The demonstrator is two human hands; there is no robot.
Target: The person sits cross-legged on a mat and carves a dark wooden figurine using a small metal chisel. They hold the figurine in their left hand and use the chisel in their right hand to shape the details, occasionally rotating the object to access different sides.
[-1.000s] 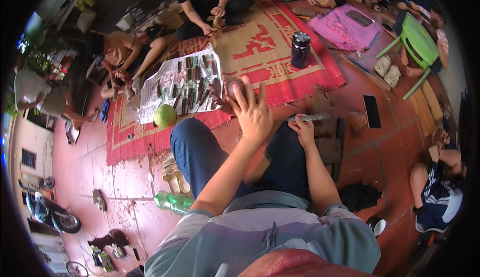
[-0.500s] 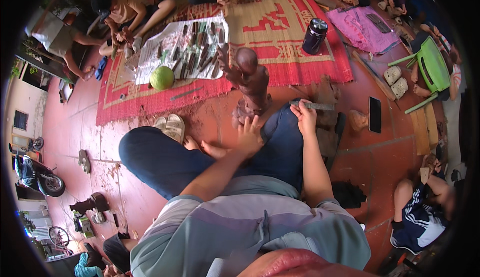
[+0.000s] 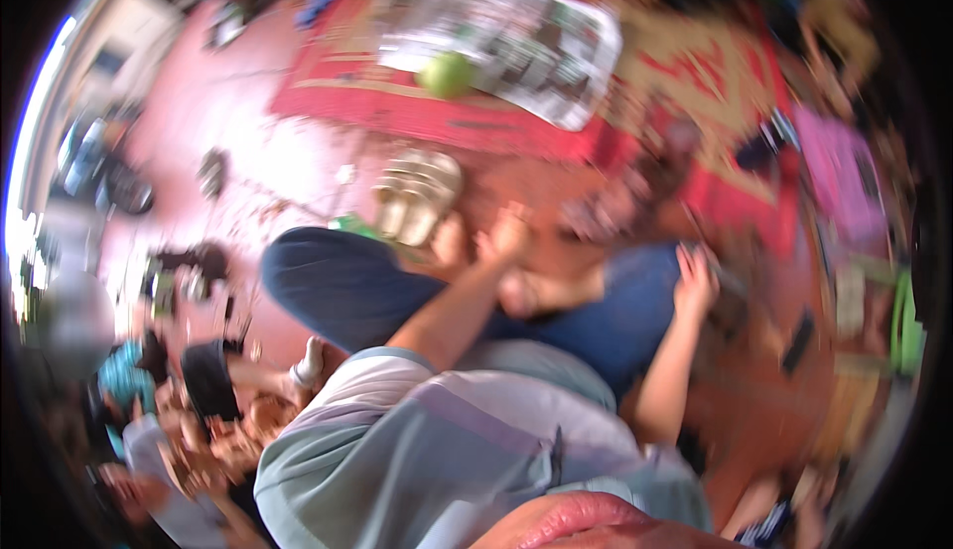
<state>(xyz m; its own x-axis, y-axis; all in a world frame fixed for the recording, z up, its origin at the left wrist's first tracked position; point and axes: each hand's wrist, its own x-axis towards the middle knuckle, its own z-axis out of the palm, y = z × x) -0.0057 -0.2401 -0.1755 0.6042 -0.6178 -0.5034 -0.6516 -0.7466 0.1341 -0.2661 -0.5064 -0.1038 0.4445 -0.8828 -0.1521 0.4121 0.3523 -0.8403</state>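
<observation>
The left hand (image 3: pixel 508 235), spread, is now drawn farther left of the statue (image 3: pixel 637 174), which is untouched; for the blurred right hand (image 3: pixel 697 283), grip cannot be told.

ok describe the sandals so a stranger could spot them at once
Start at the big red-and-tan mat, then find the bent left leg in blue. On the floor between them, left of the left hand, are the sandals, paler than the single shoe farther left.

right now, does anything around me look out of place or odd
Perhaps the round green fruit-like object at the edge of the white paper sheet: it contrasts with the dark, blurred items lying there. Blur may hide damage.
</observation>
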